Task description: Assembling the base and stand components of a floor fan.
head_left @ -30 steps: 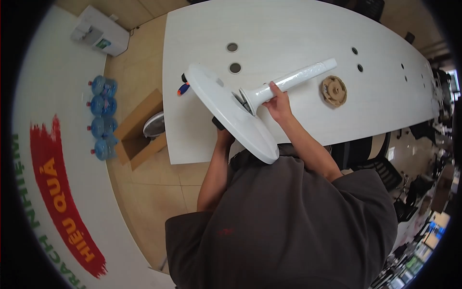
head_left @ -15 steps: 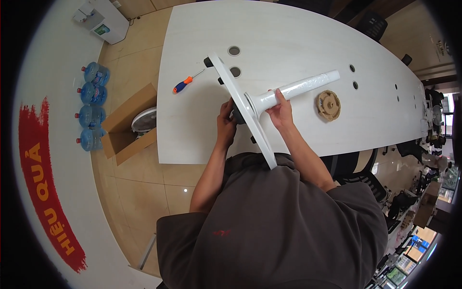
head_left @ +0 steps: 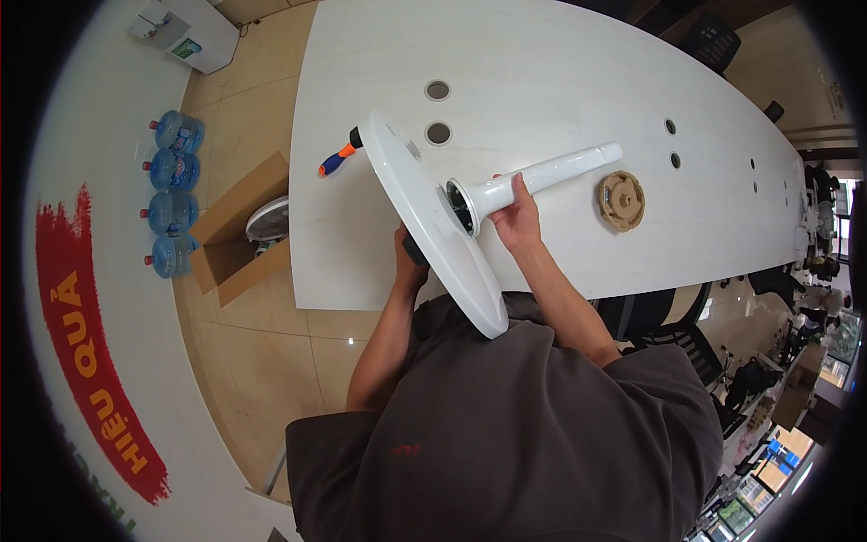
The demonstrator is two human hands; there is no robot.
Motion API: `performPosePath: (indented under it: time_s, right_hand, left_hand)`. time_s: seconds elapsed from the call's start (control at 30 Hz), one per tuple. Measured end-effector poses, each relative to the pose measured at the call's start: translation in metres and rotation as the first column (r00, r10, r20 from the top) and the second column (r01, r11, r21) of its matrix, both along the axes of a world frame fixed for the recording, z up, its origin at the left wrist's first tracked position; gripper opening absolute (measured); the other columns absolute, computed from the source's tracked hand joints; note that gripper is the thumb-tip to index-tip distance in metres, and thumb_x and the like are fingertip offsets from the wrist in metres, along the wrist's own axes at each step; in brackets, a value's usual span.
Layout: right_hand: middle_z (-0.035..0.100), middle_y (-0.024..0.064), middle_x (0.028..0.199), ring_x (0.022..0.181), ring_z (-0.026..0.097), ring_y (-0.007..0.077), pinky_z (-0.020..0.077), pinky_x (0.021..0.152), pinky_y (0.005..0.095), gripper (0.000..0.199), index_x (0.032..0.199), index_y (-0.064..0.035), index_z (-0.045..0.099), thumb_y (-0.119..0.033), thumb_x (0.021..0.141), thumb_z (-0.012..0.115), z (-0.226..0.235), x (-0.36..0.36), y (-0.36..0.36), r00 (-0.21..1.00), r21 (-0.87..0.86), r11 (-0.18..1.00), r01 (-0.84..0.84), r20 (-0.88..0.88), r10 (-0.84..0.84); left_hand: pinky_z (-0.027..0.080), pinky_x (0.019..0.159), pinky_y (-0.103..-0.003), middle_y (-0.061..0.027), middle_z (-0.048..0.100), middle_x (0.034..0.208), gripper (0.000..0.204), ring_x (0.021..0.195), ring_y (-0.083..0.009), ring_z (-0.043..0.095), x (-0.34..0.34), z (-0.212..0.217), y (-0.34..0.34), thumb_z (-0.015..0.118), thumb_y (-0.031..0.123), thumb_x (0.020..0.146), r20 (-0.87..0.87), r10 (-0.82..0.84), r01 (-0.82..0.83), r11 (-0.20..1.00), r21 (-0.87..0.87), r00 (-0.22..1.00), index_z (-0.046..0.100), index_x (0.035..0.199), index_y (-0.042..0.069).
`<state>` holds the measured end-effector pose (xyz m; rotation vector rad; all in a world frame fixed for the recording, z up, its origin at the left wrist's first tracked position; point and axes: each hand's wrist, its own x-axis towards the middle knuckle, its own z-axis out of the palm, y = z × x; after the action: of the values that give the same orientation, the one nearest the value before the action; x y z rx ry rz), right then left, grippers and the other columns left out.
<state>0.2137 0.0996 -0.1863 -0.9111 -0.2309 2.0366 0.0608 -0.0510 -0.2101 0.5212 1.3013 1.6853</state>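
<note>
My right hand (head_left: 517,222) is wrapped round a white stand pole (head_left: 569,169) that looks covered in clear plastic film. At its near end the pole flares into a collar (head_left: 462,208) with a dark hollow inside. A white round base (head_left: 424,226) is held up on edge and tilted, its face towards the collar, with a narrow gap between them. My left hand (head_left: 406,262) is closed at the back of the base, beside a black part (head_left: 414,250); most of its fingers are hidden. Another black foot (head_left: 356,137) shows at the base's far rim.
An orange and blue screwdriver (head_left: 338,161) lies on the white table (head_left: 524,81), partly behind the base. Right of the pole rests a brown moulded round piece (head_left: 621,200). Left of the table stands an open cardboard box (head_left: 233,237) with a round grey-white part inside. Several water bottles (head_left: 172,214) line the wall.
The pole's collar has come away from the base, exposing its dark inside. The base has turned to show more of its face and shifted left, covering the screwdriver's shaft.
</note>
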Motion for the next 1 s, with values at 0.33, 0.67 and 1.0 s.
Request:
performPosePath:
  time_s: [0.33, 0.67, 1.0]
  right_hand:
    - [0.056, 0.0159, 0.114, 0.108, 0.055, 0.0302, 0.0477, 0.096, 0.0513, 0.046, 0.121, -0.0042, 0.042, -0.032, 0.092, 0.063, 0.002, -0.007, 0.01, 0.999, 0.005, 1.0, -0.004, 0.051, 0.004]
    - [0.056, 0.0155, 0.116, 0.109, 0.055, 0.0283, 0.0485, 0.096, 0.0507, 0.041, 0.122, -0.0077, 0.039, -0.025, 0.093, 0.062, 0.012, -0.013, 0.011, 0.998, 0.017, 0.999, -0.038, 0.048, 0.037]
    - [0.056, 0.0146, 0.117, 0.107, 0.056, 0.0266, 0.0539, 0.088, 0.0477, 0.038, 0.123, -0.011, 0.038, -0.026, 0.095, 0.059, 0.019, -0.009, 0.013, 0.987, 0.06, 0.995, -0.078, 0.148, 0.069]
  left_hand:
    - [0.052, 0.073, -0.031, -0.0092, 0.068, 0.091, 0.043, 0.081, -0.0153, 0.063, 0.003, -0.013, -0.002, 0.067, 0.012, 0.082, 0.043, 0.046, -0.041, 0.993, -0.108, 0.998, 0.053, 0.122, 0.0]
    - [0.051, 0.075, -0.031, -0.0101, 0.068, 0.094, 0.042, 0.084, -0.0163, 0.064, -0.002, -0.057, -0.014, 0.07, 0.015, 0.079, -0.46, -0.012, 0.003, 1.0, -0.021, 0.888, 0.057, 0.116, 0.0]
    - [0.05, 0.084, -0.035, -0.0121, 0.068, 0.099, 0.042, 0.093, -0.0215, 0.064, 0.004, 0.02, 0.007, 0.071, 0.012, 0.079, -0.015, 0.033, -0.034, 0.999, -0.022, 0.999, 0.057, 0.117, 0.0]
